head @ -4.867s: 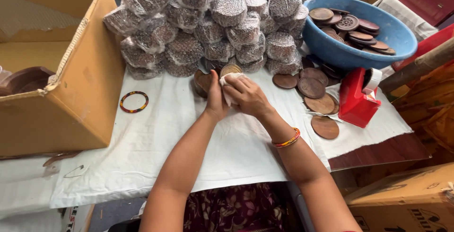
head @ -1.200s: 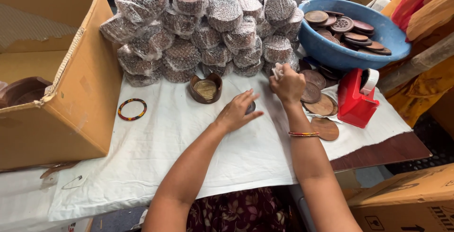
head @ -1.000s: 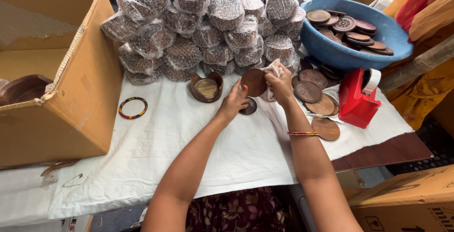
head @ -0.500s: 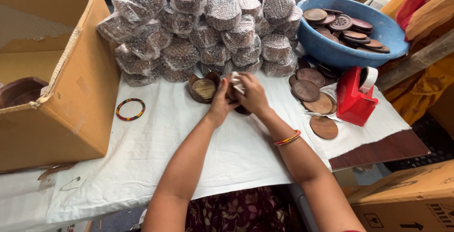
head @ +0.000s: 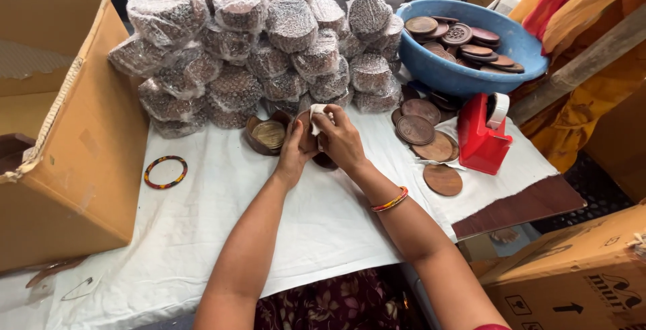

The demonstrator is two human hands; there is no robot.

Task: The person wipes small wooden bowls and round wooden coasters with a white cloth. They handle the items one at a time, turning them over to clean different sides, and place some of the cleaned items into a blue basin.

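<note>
the left hand (head: 294, 150) closes its grip on a round wooden coaster (head: 307, 135) above the white-covered worktop (head: 323, 229), just before the wrapped bundles (head: 269, 47); the right hand (head: 343, 140) presses what seems a white cloth (head: 316, 111) onto it.

R hand (head: 343, 143) back from disc pile; both hands now rubbing wooden disc (head: 307, 135) w/ cloth (head: 316, 111).

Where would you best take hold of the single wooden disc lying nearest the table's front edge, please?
Probably by its rim, coming from above. The wooden disc lies flat on the white cloth, apart from the overlapping discs behind it, so its edge is free all round. The red tape dispenser stands just behind and to its right, so the near or left side looks clearest for a grip.
</note>
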